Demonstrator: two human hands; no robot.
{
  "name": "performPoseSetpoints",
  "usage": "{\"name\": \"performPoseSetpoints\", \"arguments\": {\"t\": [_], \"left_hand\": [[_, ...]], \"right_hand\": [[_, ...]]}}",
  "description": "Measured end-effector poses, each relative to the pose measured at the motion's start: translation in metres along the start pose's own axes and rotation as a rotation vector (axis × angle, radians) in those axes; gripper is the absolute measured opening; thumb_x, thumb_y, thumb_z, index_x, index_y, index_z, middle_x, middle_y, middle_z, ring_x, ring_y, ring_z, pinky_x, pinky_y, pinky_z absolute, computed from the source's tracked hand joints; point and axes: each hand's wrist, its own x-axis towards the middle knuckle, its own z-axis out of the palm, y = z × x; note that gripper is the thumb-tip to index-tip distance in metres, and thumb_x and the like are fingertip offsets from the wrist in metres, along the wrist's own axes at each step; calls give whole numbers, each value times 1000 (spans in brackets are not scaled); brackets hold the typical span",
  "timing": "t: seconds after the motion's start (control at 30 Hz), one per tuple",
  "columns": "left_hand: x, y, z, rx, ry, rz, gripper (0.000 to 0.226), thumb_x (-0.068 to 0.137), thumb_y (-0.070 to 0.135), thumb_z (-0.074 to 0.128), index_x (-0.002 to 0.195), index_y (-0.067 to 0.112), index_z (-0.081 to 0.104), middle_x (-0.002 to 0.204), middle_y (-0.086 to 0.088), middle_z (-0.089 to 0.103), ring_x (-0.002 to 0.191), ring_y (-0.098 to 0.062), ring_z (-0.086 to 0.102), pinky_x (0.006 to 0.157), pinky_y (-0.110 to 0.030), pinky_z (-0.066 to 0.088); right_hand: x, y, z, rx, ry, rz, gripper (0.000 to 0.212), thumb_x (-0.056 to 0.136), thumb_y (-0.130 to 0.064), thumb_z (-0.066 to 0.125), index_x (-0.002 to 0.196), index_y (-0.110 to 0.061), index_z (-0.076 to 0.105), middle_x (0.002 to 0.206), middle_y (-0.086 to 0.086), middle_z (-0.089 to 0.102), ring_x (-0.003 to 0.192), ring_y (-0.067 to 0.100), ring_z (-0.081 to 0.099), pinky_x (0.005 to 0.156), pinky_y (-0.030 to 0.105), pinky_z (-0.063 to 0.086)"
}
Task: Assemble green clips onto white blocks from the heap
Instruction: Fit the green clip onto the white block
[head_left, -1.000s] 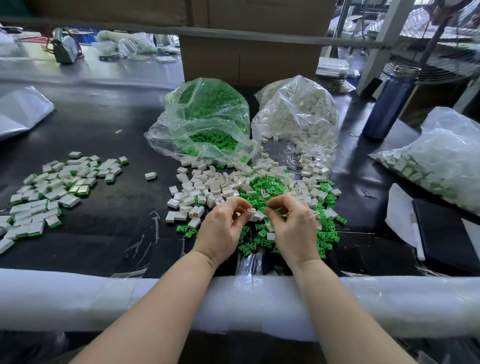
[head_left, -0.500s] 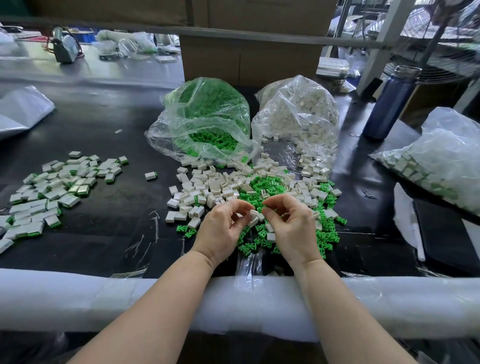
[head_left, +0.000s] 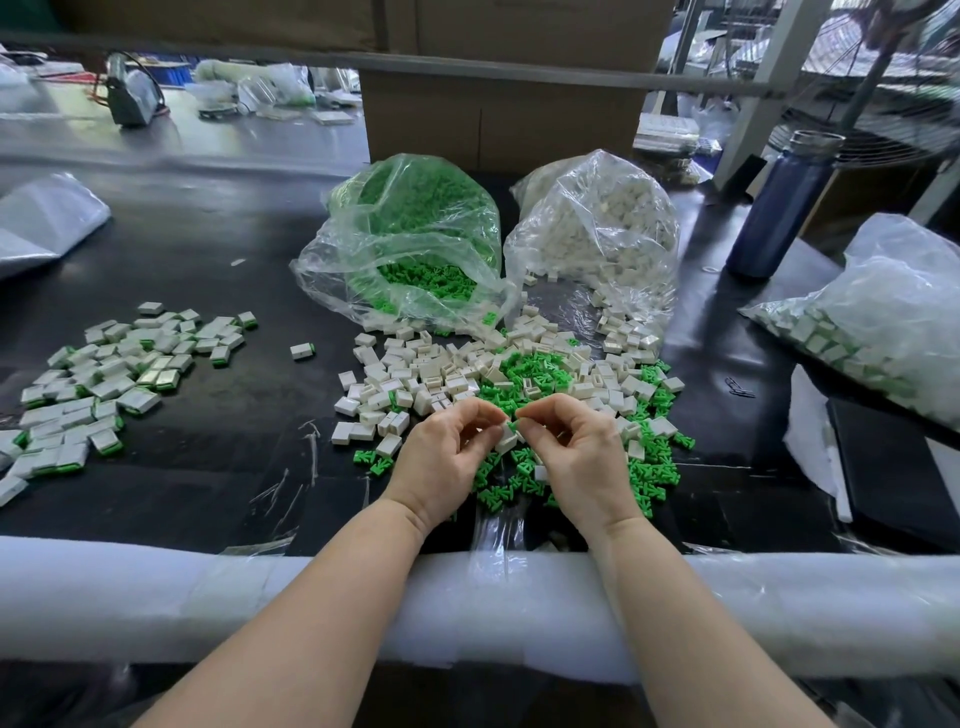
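Observation:
A mixed heap of white blocks (head_left: 431, 376) and green clips (head_left: 535, 366) lies on the black table in front of me. Just above its near edge, my left hand (head_left: 447, 462) pinches a white block (head_left: 505, 440) between thumb and fingers. My right hand (head_left: 576, 457) pinches a small green clip (head_left: 514, 427) at the block's top end, where the two parts touch. Both hands are close together, fingertips almost meeting. Loose green clips (head_left: 506, 491) lie under and between my wrists.
A pile of assembled blocks (head_left: 104, 374) lies at the left. Two open bags hold green clips (head_left: 410, 239) and white blocks (head_left: 597, 228). A blue bottle (head_left: 779, 202) and another bag of parts (head_left: 872, 322) stand at the right. A white padded edge (head_left: 208, 592) runs along the table's front.
My hands have drawn slightly closer and risen a little; the right hand now brings a green clip against the white block that the left hand holds.

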Motion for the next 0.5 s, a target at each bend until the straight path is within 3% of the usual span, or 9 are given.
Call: {"name": "performPoseSetpoints", "arguments": {"t": [0.13,0.27,0.5], "left_hand": [[1,2,0,-39,-4,-7,17,87,10,61,90,27,64,82,14,63,75,10,57,73,-6,45],[1,2,0,-58,15,-19,15,85,8,63,92,20,69,84,13,65,78,5,59,78,-8,46],[0,4,0,-46,15,-15,15,82,3,64,92,12,72,83,6,65,79,0,59,81,-12,47]], "right_hand": [[0,0,0,3,1,6,19,83,-5,68,81,-24,66,72,-8,64,69,9,59,66,27,53],[0,2,2,18,-10,36,23,82,1,66,96,-17,62,73,4,65,65,18,59,66,38,53],[1,1,3,8,-45,38,31,80,3,66,79,-27,58,71,3,63,62,11,55,61,28,49]]}}
